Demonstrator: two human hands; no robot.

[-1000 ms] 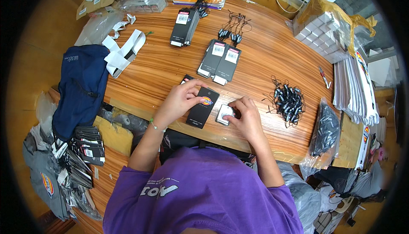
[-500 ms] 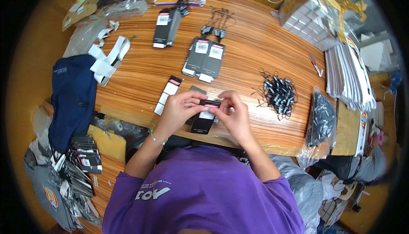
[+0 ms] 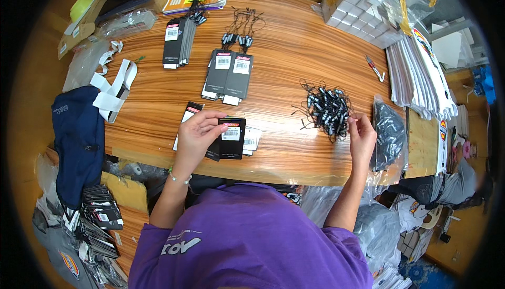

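Observation:
My left hand (image 3: 199, 132) holds a small stack of black hang tags (image 3: 230, 138) with white barcode labels, just above the wooden table (image 3: 284, 68). A few white tags (image 3: 251, 140) lie under and beside that stack. My right hand (image 3: 362, 137) has reached to the right, its fingertips pinching at the edge of a tangled pile of black string loops (image 3: 327, 110). Whether a string is between the fingers is too small to tell.
Further back lie two stacks of black tags (image 3: 229, 74), another stack (image 3: 175, 42), and strung loops (image 3: 239, 32). Scissors (image 3: 374, 68), white bags (image 3: 421, 78), small boxes (image 3: 363, 10) and a clear bag of black strings (image 3: 389, 131) sit right. A navy bag (image 3: 79, 136) hangs left.
The hands were together on the tags at the table's front. Now my right hand has left them and moved right to the string pile, while my left keeps the tag stack.

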